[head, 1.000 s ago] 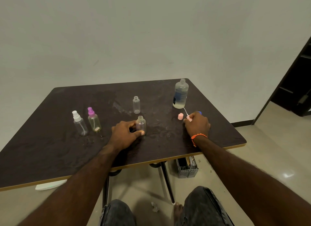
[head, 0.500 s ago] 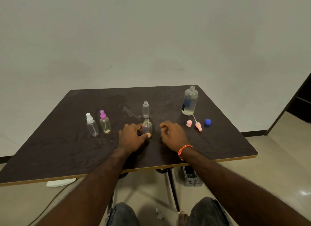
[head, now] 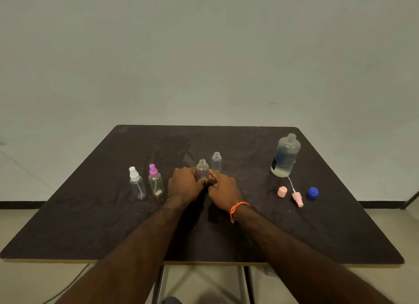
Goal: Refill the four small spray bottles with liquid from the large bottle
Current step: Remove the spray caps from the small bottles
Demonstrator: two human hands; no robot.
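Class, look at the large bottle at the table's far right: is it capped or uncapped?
Uncapped. The large bottle shows a bare threaded neck, and a blue cap lies apart on the table.
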